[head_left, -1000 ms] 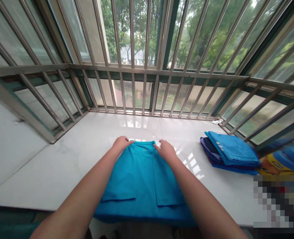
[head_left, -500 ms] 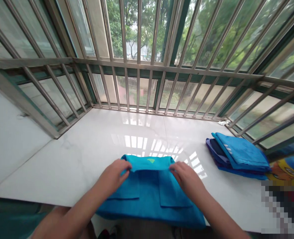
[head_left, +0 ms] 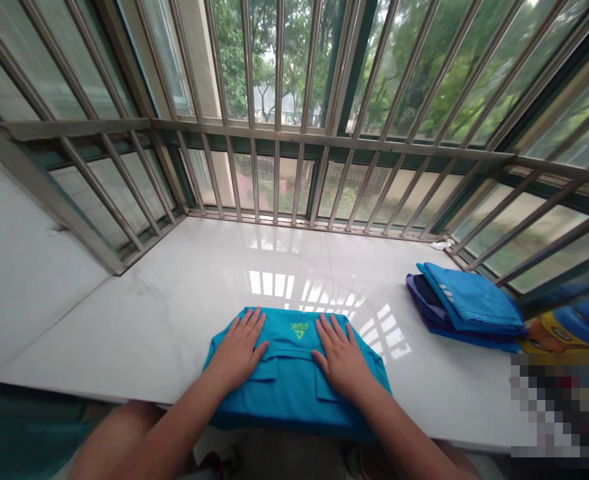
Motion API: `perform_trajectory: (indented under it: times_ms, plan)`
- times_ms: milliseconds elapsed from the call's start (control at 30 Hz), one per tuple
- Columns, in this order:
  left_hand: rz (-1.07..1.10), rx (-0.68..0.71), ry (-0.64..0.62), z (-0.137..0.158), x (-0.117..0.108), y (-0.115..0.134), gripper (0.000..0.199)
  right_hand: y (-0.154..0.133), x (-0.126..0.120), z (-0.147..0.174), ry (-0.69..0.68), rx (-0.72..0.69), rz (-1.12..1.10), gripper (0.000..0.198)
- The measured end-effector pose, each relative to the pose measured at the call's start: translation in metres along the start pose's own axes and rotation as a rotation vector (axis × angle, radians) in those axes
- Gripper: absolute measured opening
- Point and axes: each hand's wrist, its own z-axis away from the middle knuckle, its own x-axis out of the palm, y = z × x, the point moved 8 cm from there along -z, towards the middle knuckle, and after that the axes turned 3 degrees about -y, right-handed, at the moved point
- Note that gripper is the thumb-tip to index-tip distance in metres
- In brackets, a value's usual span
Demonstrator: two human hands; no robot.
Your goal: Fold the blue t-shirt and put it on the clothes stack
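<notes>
Overall, a metal window grille (head_left: pixel 294 136) bounds a glossy white marbled ledge (head_left: pixel 164 320) on its left, far and right sides. A teal shirt (head_left: pixel 297 387) lies on the near middle of the ledge, its far part turned back in a broad band over squared layers; its near edge runs past the ledge's front edge. To the right, well apart, sits a stack of folded garments (head_left: pixel 467 307) in blues and purple, beside a yellow-and-blue container (head_left: pixel 569 327).

The left hand (head_left: pixel 239 348) rests palm down on the left part of the band, the right hand (head_left: pixel 342 357) on the right part. The fingers of both are extended and slightly apart, clamped on nothing. Between them, an upside-down yellow-green PEAK print (head_left: pixel 299 331) faces up.

Caution: uneven palm pressure could skew the band or crease the layers beneath. If the hands lift before the fabric is flattened, the band may spring loose. The overhanging edge could pull the shirt forward, the smooth surface probably offering little grip.
</notes>
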Motion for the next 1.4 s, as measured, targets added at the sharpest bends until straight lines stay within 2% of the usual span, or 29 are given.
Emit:
perform_trajectory:
  times_ms: [133, 267, 367, 467, 567, 633, 700, 833, 933, 1000, 1033, 1100, 1167, 1233, 1300, 1400]
  plan:
    - [-0.011, 0.017, -0.003, -0.027, 0.005, -0.016, 0.068, 0.008, 0.018, -0.019, -0.075, 0.104, -0.039, 0.081]
    - [0.047, -0.012, -0.010, -0.050, -0.004, -0.027, 0.059, 0.011, 0.014, -0.026, -0.062, 0.108, -0.048, 0.079]
    - [0.073, -0.042, 0.024, -0.071, -0.027, -0.039, 0.051, 0.026, -0.003, -0.034, -0.015, 0.143, -0.068, 0.062]
    - [0.073, -0.090, -0.095, -0.097, -0.042, -0.056, 0.041, 0.057, -0.025, -0.046, 0.027, 0.238, -0.044, 0.049]
    - [0.107, -0.101, -0.229, -0.121, -0.049, -0.067, 0.020, 0.077, -0.032, -0.064, -0.087, 0.203, -0.071, 0.035]
    - [0.129, -0.089, -0.264, -0.134, -0.055, -0.070, 0.016, 0.083, -0.037, -0.077, -0.129, 0.155, -0.106, 0.017]
    - [0.144, -0.088, -0.260, -0.146, -0.065, -0.071, 0.017, 0.087, -0.050, -0.089, -0.096, 0.138, -0.117, 0.009]
    - [0.156, -0.092, -0.131, -0.151, -0.101, -0.068, 0.019, 0.089, -0.094, -0.095, 0.085, 0.149, -0.120, 0.022]
    - [0.187, -0.008, 0.074, -0.126, -0.132, -0.059, 0.023, 0.082, -0.121, -0.071, 0.216, 0.124, -0.136, 0.025]
    - [0.192, 0.091, 0.222, -0.088, -0.141, -0.051, 0.024, 0.068, -0.123, -0.038, 0.295, 0.044, -0.138, 0.022]
    - [0.173, 0.133, 0.264, -0.063, -0.137, -0.048, 0.027, 0.058, -0.119, -0.017, 0.325, -0.013, -0.132, 0.022]
    - [0.095, 0.182, 0.275, -0.010, -0.113, -0.042, 0.032, 0.036, -0.096, 0.030, 0.322, -0.107, -0.091, 0.024]
    - [0.027, 0.239, 0.239, 0.041, -0.081, -0.035, 0.036, 0.015, -0.063, 0.072, 0.215, -0.169, -0.077, 0.023]
    - [-0.013, 0.250, 0.249, 0.079, -0.058, -0.028, 0.039, 0.001, -0.040, 0.104, 0.161, -0.169, -0.085, 0.026]
    - [-0.014, 0.195, 0.279, 0.094, -0.052, -0.022, 0.040, -0.007, -0.036, 0.117, 0.210, -0.127, -0.081, 0.029]
    - [-0.007, 0.119, 0.307, 0.072, -0.061, -0.005, 0.047, -0.012, -0.042, 0.104, 0.352, -0.036, -0.028, 0.041]
